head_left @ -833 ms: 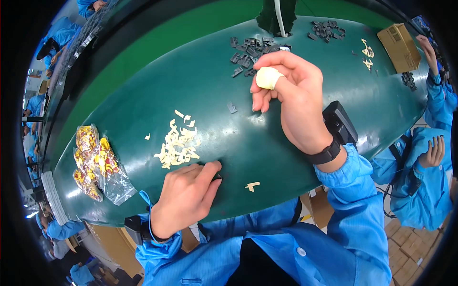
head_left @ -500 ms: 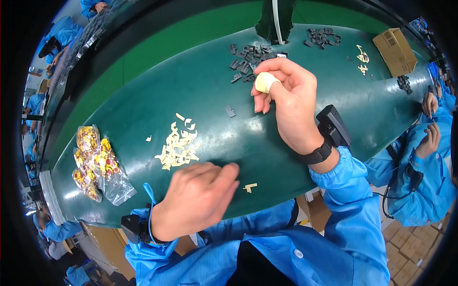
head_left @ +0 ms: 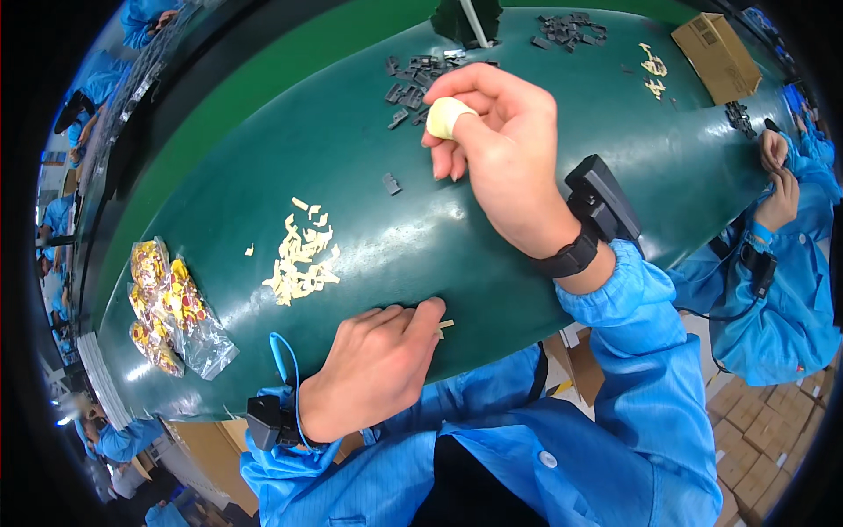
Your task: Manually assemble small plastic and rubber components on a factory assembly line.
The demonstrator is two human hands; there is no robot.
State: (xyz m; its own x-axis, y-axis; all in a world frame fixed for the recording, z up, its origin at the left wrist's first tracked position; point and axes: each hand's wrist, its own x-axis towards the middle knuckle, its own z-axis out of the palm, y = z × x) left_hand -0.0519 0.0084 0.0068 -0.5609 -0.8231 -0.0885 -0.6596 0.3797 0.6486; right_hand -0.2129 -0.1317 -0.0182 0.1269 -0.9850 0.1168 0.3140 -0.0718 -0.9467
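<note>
Low over the table's near edge is my left hand (head_left: pixel 373 364), back up, its fingers bent and pressed together. A small cream plastic piece (head_left: pixel 446 328) shows just past its index fingertip; the hand covers the rest. My right hand (head_left: pixel 505 145) is raised over the table, fingers curled in and thumb close to the index finger. A pale yellow cover (head_left: pixel 447 118) wraps that thumb's tip. What the right fingers pinch, if anything, is hidden. Behind them lies a pile of small black plastic parts (head_left: pixel 408 83). One separate black part (head_left: pixel 392 184) sits left of the right hand.
Loose cream pieces (head_left: pixel 303 259) lie heaped on the green table (head_left: pixel 369 237). At the left are clear bags of yellow and red items (head_left: pixel 167 303). A cardboard box (head_left: pixel 716 57), more black parts (head_left: pixel 571 31) and cream pieces (head_left: pixel 653 66) are far right, near a co-worker's hands (head_left: pixel 775 180).
My left hand has come to the cream piece near the edge, now partly covering it. My right hand keeps its curled pose. The whole view has shifted, so things on the table appear further left and up.
</note>
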